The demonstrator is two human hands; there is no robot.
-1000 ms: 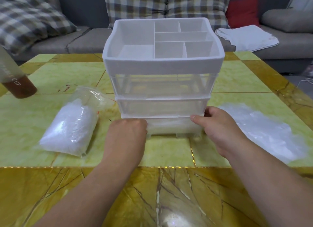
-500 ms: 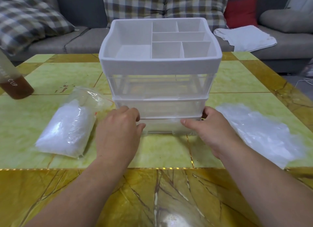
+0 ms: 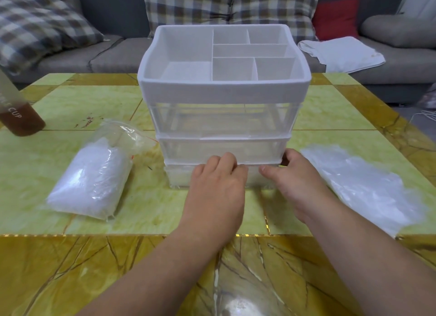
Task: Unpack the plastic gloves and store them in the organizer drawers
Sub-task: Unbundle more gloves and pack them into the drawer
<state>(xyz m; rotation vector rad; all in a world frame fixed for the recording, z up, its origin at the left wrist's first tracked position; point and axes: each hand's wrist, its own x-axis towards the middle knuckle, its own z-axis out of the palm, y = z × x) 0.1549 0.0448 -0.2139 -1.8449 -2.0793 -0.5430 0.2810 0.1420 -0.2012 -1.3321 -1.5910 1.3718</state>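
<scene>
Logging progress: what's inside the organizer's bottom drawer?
Bottom drawer shows something whitish through its clear front, left side only. Left hand and right hand cover the rest, so contents unconfirmed.

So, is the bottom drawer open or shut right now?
Shut, it seems: the bottom drawer sits flush beneath the middle drawer, no gap showing. The left hand and right hand hold its front.

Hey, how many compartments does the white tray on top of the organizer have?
6: the large compartment on the left, two back compartments at the rear right, the long compartment in front of them, two front compartments nearest the camera. None looks hidden.
</scene>
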